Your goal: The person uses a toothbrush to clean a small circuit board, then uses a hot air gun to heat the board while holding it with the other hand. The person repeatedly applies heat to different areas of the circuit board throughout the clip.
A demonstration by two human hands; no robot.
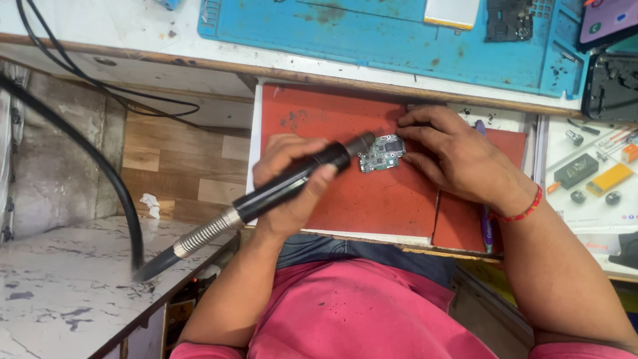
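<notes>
A purple phone screen (608,20) with small round icons lies at the top right corner.

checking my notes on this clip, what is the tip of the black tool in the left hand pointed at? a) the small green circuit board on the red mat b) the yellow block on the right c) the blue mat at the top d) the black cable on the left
a: the left hand holds the black tool with its nozzle at the edge of the small green circuit board, which the right hand steadies on the red mat.
</notes>
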